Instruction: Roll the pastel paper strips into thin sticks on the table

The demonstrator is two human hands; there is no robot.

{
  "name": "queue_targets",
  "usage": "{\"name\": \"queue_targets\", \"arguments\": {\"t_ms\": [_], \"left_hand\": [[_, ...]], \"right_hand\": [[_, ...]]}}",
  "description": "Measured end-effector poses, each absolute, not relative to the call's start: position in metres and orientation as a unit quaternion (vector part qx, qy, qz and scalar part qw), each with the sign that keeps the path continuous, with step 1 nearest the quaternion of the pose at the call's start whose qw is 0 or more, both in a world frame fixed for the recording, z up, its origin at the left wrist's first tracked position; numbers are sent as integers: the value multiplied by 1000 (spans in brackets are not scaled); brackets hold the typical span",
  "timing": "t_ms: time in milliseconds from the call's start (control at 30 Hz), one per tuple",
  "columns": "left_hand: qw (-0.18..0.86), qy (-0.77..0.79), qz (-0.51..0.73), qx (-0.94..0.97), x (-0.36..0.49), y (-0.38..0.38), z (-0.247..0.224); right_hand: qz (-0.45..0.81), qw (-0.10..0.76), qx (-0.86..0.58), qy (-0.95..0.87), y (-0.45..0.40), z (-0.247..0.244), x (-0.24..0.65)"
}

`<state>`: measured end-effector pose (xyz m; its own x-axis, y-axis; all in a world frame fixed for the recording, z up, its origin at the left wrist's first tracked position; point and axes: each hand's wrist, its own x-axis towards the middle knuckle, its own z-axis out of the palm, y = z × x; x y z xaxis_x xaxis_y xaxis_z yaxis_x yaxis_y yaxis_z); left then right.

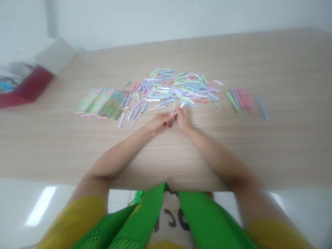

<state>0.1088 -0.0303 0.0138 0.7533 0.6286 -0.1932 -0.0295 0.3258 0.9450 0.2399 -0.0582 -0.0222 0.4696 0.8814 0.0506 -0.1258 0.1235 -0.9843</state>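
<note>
My left hand (160, 123) and my right hand (183, 118) meet at the near edge of a wide heap of pastel sticks (178, 84). Between them they pinch a thin white stick (182, 104), whose end sticks out above my right fingers. The fingers of both hands are closed around it, slightly blurred. Left of my left hand lie several loose white and blue pieces (129, 114), some with thin dark tips.
Green and pink printed packets (100, 103) lie left of the heap. On the right is a row of pink, blue and green sticks (241, 99). A red box (31, 86) with an open flap stands far left on the wooden table (166, 155).
</note>
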Motion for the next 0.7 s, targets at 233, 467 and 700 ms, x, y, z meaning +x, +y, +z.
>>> {"name": "queue_targets", "arguments": {"t_ms": [233, 467, 700], "left_hand": [[662, 240, 287, 650, 100, -20, -11], [506, 220, 291, 782, 84, -10, -8], [567, 244, 438, 654, 97, -27, -6]], "right_hand": [[135, 558, -603, -554, -86, -13, 231], [60, 602, -599, -525, -86, -8, 237], [110, 661, -577, -467, -78, -8, 238]]}}
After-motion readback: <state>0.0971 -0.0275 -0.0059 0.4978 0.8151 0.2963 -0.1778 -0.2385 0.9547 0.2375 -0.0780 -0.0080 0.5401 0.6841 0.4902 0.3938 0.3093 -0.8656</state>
